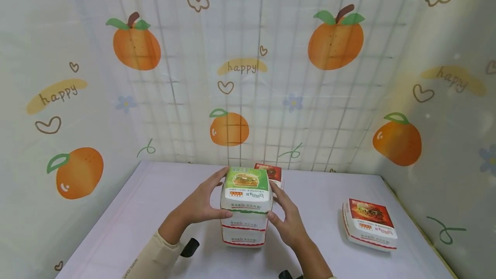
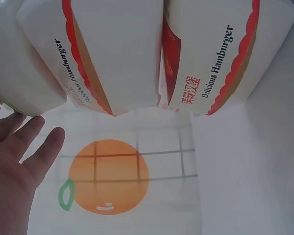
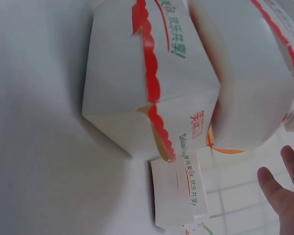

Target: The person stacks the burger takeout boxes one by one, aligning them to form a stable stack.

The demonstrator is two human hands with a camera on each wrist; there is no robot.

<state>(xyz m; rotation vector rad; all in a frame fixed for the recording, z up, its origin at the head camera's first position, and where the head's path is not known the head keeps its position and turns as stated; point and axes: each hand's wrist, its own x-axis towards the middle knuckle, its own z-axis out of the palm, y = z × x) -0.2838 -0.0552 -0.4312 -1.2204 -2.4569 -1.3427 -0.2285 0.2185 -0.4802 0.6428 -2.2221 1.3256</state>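
Observation:
A hamburger box [image 1: 246, 183] with a green lid tops a stack in the head view. Under it are two white hamburger boxes with red trim, the middle one [image 1: 243, 224] and the bottom one [image 1: 243, 239]. My left hand [image 1: 197, 203] holds the green-lidded box from the left, thumb across its front and fingers along its side. From the right, my right hand [image 1: 288, 218] holds the same box, thumb at the front corner. The left wrist view shows fingertips touching the box's white wall [image 2: 27, 73]. Some right fingers [image 3: 279, 183] are spread beside the stack.
Behind the stack stands a red-lidded hamburger box [image 1: 273, 173], partly hidden. Another red-lidded box [image 1: 370, 223] lies at the right of the white table [image 1: 128, 214]. A curtain printed with oranges [image 1: 232, 85] hangs at the back and sides.

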